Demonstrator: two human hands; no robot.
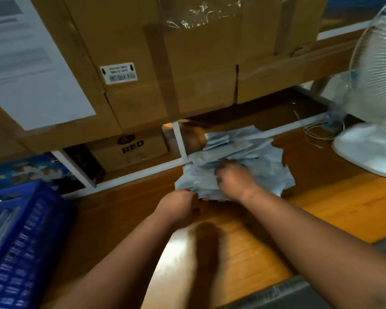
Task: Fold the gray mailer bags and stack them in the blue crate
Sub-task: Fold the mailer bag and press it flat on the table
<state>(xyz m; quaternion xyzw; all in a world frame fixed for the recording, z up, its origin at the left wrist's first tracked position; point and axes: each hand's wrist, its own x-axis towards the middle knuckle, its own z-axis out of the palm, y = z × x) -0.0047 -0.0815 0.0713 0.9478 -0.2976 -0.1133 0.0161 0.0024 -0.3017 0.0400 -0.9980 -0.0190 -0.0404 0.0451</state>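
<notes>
A loose pile of gray mailer bags (239, 157) is observed on the wooden tabletop (334, 204), unfolded as far as can be judged. The blue crate (20, 237) stands well apart at the left; gray items are glimpsed inside, though blurred. Most folding is judged outstanding. The left hand (178, 204) is curled at the pile's near edge, fingers apparently pinching a bag. The right hand (234, 179) is laid on the pile, fingers bent into the bags.

I can't read the small sticker (118, 73) on the cardboard box (129, 52) or the blurred sheet (25, 61) at left, the blue crate (20, 248) and white fan (374, 103) run off the edges, and my right hand (234, 178) hides its fingertips in the gray mailer bags (239, 152).
</notes>
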